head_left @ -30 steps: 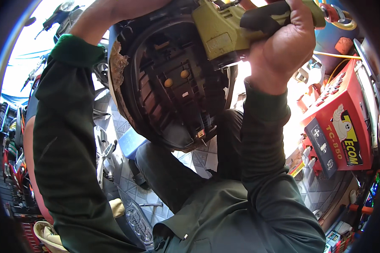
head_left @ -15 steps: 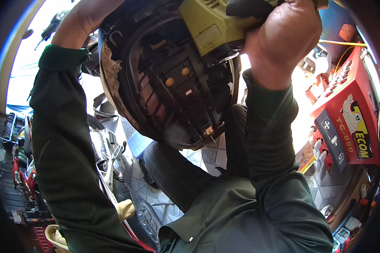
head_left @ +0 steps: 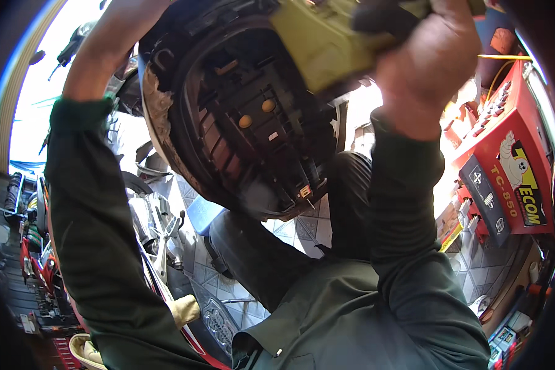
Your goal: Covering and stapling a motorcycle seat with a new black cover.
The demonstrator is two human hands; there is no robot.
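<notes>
A motorcycle seat point(head_left: 253, 132) rests over my knees, its black plastic underside facing me. Two round yellowish pads show on that underside, and the cover along the left rim looks ragged. My right hand point(head_left: 435, 68), blurred by motion, is wrapped round the dark grip of a yellow-green power tool point(head_left: 320, 40) above the seat's upper right part. The tool's working end is hidden. At the seat's upper left, only the wrist and part of my left hand point(head_left: 126, 31) show; its fingers lie beyond the top edge.
On the right stands a red boxy machine point(head_left: 505, 148) with a dark front panel, near a yellow hose point(head_left: 505, 57). Motorcycle parts point(head_left: 160, 231) and a blue container point(head_left: 205, 214) are on the left over the tiled floor point(head_left: 253, 311). Shelves with goods point(head_left: 18, 259) line the far left.
My right hand and the power tool have shifted right and slightly down, tilting a little. My left wrist has moved slightly left and down. The seat has hardly moved.
</notes>
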